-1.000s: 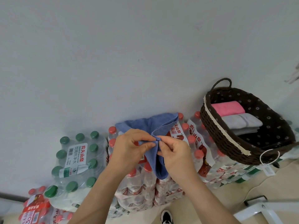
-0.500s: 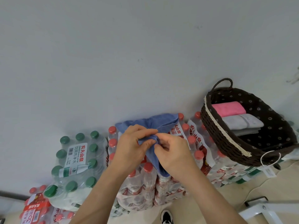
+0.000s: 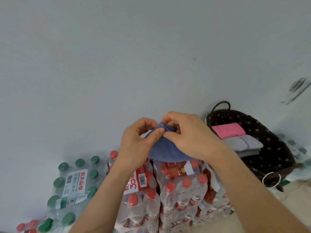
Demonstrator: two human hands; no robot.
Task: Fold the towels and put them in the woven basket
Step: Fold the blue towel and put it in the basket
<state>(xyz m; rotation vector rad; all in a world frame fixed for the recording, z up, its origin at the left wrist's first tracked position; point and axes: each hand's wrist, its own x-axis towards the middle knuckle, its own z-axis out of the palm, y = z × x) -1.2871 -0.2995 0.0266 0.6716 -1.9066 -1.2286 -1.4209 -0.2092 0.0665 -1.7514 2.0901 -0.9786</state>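
A blue towel point(image 3: 165, 149) hangs bunched in the air above the red-capped bottle packs. My left hand point(image 3: 139, 142) pinches its top edge between thumb and fingers. My right hand point(image 3: 186, 133) grips the same edge right beside it, fingers curled over the cloth. The dark woven basket point(image 3: 276, 153) with a loop handle sits to the right on bottle packs. Inside it lie a folded pink towel point(image 3: 228, 130) and a folded grey towel point(image 3: 242, 144). Most of the blue towel is hidden behind my hands.
Shrink-wrapped packs of red-capped water bottles point(image 3: 168, 195) stand below my hands. A pack of green-capped bottles point(image 3: 75, 182) lies to the left. A plain grey wall point(image 3: 151, 56) fills the back. A white ring tag point(image 3: 271, 179) hangs from the basket's near end.
Both hands have lifted the blue towel off the bottle packs and upward; it now hangs gathered in the air. The view has tilted, shifting the basket slightly.
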